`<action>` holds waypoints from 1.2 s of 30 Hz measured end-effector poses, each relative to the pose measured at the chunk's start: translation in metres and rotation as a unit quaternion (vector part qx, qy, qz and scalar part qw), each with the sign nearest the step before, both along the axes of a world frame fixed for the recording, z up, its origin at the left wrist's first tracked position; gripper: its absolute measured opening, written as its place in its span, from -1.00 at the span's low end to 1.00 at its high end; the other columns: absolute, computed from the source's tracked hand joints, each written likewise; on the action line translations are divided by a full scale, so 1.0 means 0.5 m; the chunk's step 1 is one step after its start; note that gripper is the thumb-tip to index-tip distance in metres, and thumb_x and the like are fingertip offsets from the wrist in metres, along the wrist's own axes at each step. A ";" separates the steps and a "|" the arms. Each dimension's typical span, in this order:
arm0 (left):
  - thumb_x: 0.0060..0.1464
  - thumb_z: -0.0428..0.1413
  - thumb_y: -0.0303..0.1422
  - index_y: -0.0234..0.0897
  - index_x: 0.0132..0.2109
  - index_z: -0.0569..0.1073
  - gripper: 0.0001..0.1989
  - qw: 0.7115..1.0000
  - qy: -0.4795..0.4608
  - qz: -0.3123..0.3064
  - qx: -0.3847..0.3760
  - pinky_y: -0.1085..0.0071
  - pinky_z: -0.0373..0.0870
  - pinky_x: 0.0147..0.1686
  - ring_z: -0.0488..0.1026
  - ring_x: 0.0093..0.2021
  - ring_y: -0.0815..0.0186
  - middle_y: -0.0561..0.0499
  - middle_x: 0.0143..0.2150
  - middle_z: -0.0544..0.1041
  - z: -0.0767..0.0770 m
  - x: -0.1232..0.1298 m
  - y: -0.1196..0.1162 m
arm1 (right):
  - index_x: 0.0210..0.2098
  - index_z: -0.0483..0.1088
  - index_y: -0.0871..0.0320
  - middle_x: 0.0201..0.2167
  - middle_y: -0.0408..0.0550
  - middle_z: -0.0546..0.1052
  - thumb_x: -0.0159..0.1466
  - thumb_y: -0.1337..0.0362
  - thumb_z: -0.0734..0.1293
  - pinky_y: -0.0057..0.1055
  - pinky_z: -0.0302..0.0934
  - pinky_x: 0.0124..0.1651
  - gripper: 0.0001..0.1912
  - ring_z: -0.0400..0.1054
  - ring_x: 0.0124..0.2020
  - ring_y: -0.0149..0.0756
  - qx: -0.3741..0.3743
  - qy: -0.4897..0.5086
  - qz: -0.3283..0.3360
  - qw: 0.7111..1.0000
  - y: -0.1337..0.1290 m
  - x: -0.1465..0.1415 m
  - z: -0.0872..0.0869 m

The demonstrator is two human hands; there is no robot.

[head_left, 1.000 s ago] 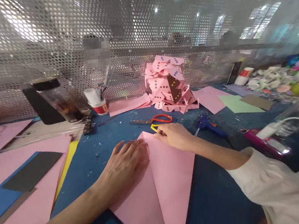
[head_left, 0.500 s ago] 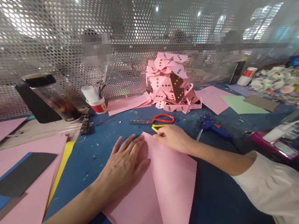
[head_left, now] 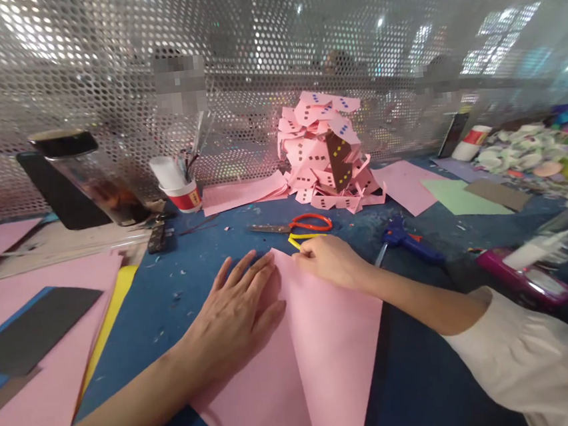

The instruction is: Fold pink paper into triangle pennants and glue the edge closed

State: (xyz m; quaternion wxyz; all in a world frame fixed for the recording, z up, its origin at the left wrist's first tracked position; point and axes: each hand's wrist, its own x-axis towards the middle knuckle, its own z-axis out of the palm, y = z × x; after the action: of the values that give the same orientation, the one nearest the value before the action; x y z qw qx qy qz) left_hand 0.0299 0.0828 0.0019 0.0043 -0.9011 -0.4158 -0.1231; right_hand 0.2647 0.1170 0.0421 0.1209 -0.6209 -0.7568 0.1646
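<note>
A large sheet of pink paper (head_left: 336,362) lies before me on the blue table, with a crease or fold line running lengthwise and its right part bulging slightly. My left hand (head_left: 240,304) rests flat on the paper's left part, fingers stretched out. My right hand (head_left: 331,258) is closed at the upper right edge of the sheet, its curled fingers gripping the paper near the top corner. Just beyond it lie scissors (head_left: 310,222) with a red handle. A bent yellow piece (head_left: 295,240) is partly covered by my right hand; I cannot tell whether it belongs to the scissors.
A blue glue gun (head_left: 407,241) lies right of my hand. Behind stands a pink paper construction (head_left: 308,150) with dotted strips. At left are a jar (head_left: 111,189), a cup (head_left: 185,197) and paper sheets (head_left: 44,330). A purple device (head_left: 526,277) lies at right; perforated metal (head_left: 249,55) rises behind.
Both hands stay in nearly the same place on the pink paper. The paper's right edge has shifted slightly outward to the right, and the view has moved a little.
</note>
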 end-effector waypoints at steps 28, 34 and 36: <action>0.36 0.00 -0.07 -0.17 0.44 0.17 -0.39 1.000 -0.020 -0.011 0.004 -0.17 -0.13 0.49 0.06 0.52 -0.01 -0.06 0.48 0.28 0.001 -0.002 0.004 | -0.42 0.50 0.12 -0.40 -0.05 0.61 0.45 0.04 0.24 -0.40 -0.04 -0.40 -0.58 0.47 -0.35 -0.29 -0.003 -0.020 0.016 1.000 0.013 -0.034 0.018; 0.37 -0.01 -0.04 -0.18 0.45 0.16 -0.37 1.000 -0.015 -0.003 0.003 -0.18 -0.14 0.49 0.06 0.52 0.00 -0.04 0.49 0.27 0.001 -0.001 0.002 | -0.42 0.56 0.13 -0.36 0.05 0.66 0.44 0.03 0.22 -0.38 0.00 -0.39 -0.54 0.53 -0.27 -0.19 0.007 -0.050 0.012 0.999 0.026 -0.054 0.012; 0.36 -0.01 -0.05 -0.19 0.44 0.18 -0.38 1.000 -0.012 0.001 0.000 -0.20 -0.14 0.48 0.07 0.52 -0.02 -0.04 0.49 0.26 0.003 0.001 0.001 | -0.39 0.58 0.14 -0.35 0.07 0.66 0.43 0.09 0.22 -0.38 0.00 -0.39 -0.58 0.54 -0.27 -0.18 0.007 -0.055 0.009 0.998 0.028 -0.054 0.010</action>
State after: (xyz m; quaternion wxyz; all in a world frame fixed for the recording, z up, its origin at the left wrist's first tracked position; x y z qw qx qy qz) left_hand 0.0305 0.0834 0.0034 -0.0002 -0.8993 -0.4163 -0.1336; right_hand 0.2377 0.1312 0.0469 0.0820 -0.6215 -0.7688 0.1263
